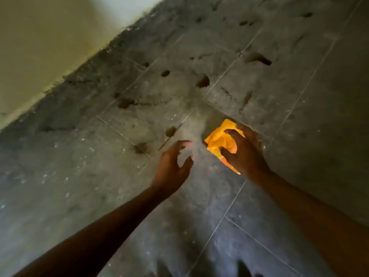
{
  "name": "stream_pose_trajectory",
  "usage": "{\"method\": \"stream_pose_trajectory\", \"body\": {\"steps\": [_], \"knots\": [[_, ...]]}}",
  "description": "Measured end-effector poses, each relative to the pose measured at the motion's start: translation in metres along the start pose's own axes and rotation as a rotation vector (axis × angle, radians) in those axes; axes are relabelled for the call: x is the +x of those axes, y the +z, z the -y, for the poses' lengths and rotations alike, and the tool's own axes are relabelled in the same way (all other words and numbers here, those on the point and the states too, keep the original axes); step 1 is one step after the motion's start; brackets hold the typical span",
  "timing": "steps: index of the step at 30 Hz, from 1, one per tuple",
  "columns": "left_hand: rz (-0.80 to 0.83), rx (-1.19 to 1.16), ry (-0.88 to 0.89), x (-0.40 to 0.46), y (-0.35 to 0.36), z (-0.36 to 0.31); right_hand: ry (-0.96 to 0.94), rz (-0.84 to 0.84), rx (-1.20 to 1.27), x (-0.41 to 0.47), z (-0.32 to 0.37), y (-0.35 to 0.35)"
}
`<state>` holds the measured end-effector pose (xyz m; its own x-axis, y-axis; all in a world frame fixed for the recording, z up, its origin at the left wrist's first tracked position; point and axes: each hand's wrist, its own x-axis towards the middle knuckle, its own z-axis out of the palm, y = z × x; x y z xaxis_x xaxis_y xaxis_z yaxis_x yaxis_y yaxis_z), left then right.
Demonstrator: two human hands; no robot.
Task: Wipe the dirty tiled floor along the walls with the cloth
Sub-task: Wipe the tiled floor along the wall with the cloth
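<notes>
Hands: two are seen, both reached out over the floor (299,96).
Right hand (245,152): its fingers (232,133) are curled over the cloth, which is held against the tiles.
Left hand (171,166): nothing is held; the fingers (182,143) are loosely curled and spread, just left of the cloth.
Cloth (217,139): one, orange, crumpled, lying by a tile joint.
Floor: dusty grey tiles marked by several dark spots.
Wall (40,47): one, at upper left, well apart from the cloth.

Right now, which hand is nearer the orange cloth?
Right. The right hand is over the orange cloth, fingers curled across it. The left hand is off to the cloth's left above bare tiled floor, fingers loosely curled and holding nothing.
</notes>
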<state>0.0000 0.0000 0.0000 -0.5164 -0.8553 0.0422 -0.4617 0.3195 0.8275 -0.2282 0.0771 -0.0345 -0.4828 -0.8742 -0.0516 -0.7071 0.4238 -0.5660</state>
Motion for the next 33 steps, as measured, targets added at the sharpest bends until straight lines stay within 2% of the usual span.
{"method": "stream_pose_trajectory", "body": {"steps": [2,5,8,11,13,15,17,18,21,24,28,31,33], "knots": [[0.135,0.128,-0.019,-0.005,0.008,0.026,0.052,0.107,-0.238,0.002,-0.016,0.017],[0.300,0.328,-0.052,-0.013,0.021,0.063,-0.002,0.271,-0.442,0.000,-0.034,0.030],[0.337,0.406,-0.125,-0.012,0.036,0.086,-0.071,0.179,-0.516,0.001,-0.038,0.036],[0.466,0.570,-0.121,-0.011,0.042,0.086,-0.083,0.208,-0.551,0.022,-0.042,0.041],[0.509,0.560,-0.127,-0.016,0.040,0.078,-0.127,0.278,-0.629,0.025,-0.020,0.021],[0.464,0.505,-0.155,-0.024,0.032,0.075,-0.129,0.401,-0.597,0.028,-0.004,0.004],[0.413,0.480,-0.164,-0.030,0.021,0.075,-0.172,0.417,-0.468,0.031,0.005,-0.006],[0.400,0.482,-0.158,-0.035,0.013,0.078,-0.198,0.395,-0.450,0.029,0.012,-0.009],[0.300,0.491,-0.122,-0.044,-0.017,0.095,-0.360,0.235,-0.600,0.025,0.033,0.009],[0.219,0.535,-0.167,-0.040,-0.053,0.123,-0.287,0.091,-0.506,0.026,0.052,0.053],[0.025,0.552,-0.267,-0.026,-0.088,0.155,-0.179,-0.049,-0.447,0.025,0.068,0.096],[-0.051,0.564,-0.321,-0.023,-0.107,0.182,-0.100,-0.058,-0.315,0.023,0.063,0.122],[-0.022,0.597,-0.324,-0.022,-0.116,0.199,-0.069,-0.043,-0.275,0.023,0.064,0.136]]}}
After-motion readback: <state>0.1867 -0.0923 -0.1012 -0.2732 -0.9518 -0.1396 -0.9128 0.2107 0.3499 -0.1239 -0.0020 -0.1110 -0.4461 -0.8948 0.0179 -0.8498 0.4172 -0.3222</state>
